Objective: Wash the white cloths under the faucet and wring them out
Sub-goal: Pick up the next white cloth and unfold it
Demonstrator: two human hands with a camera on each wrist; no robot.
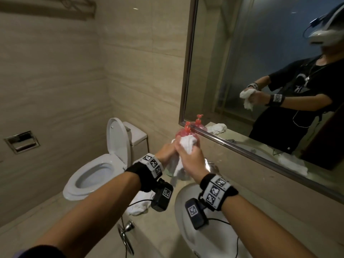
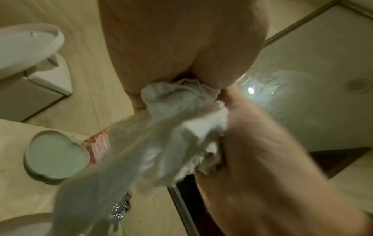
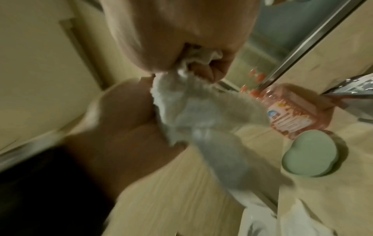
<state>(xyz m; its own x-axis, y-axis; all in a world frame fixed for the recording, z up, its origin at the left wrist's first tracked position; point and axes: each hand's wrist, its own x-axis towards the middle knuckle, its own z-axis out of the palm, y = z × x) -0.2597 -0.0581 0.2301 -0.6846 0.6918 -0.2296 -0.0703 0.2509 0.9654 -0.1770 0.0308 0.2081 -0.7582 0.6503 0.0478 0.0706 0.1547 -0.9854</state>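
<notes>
A white cloth is bunched between both my hands, above the counter left of the sink. My left hand grips its left part and my right hand grips the bunched top, while a loose tail hangs down below them. In the left wrist view the cloth runs from my left palm to my right hand. The right wrist view has the cloth squeezed in my right fist, with the left hand beside it. A second white cloth lies on the counter under my left wrist.
The chrome faucet stands behind my right hand. A pink pump bottle and a green heart-shaped dish sit by the mirror. An open toilet is at the left, and a towel ring hangs on the counter front.
</notes>
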